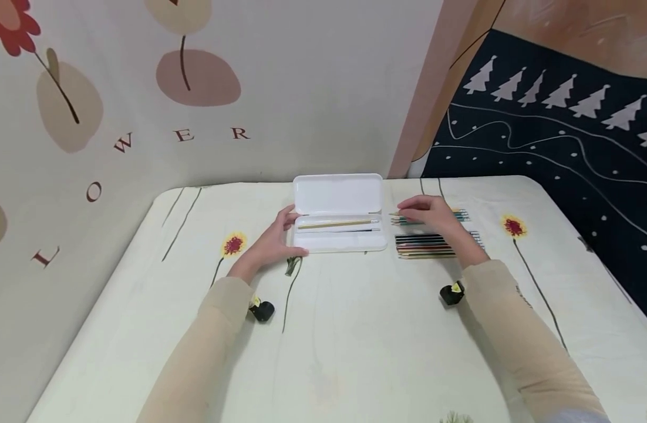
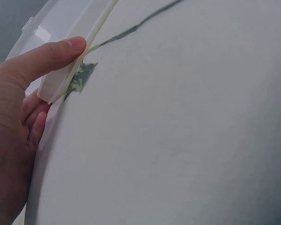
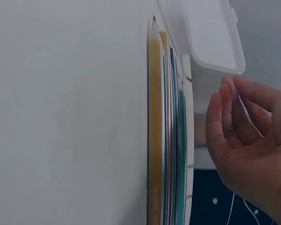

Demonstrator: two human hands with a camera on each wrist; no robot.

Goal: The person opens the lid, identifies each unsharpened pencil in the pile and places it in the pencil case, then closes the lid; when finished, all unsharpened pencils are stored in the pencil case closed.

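Note:
A white pencil case [image 1: 338,242] lies unfolded on the table, its lid [image 1: 337,194] tipped back, with a yellow pencil [image 1: 334,224] and a thin dark-and-white one inside. My left hand [image 1: 270,241] grips the case's left end; in the left wrist view its thumb [image 2: 61,52] presses the front wall and the other fingers are behind the end. Above a small group of pencils [image 1: 461,215], right of the case, hovers my right hand [image 1: 431,212]. Its fingers [image 3: 216,117] are loosely bent, and no pencil shows between them in the right wrist view.
A row of many-coloured pencils [image 1: 426,245] lies side by side, nearer me than the small group. The table [image 1: 344,329] has a pale cloth printed with flowers. Behind it stands a patterned wall covering [image 1: 313,106], with a dark tree-printed cloth [image 1: 540,135] at right.

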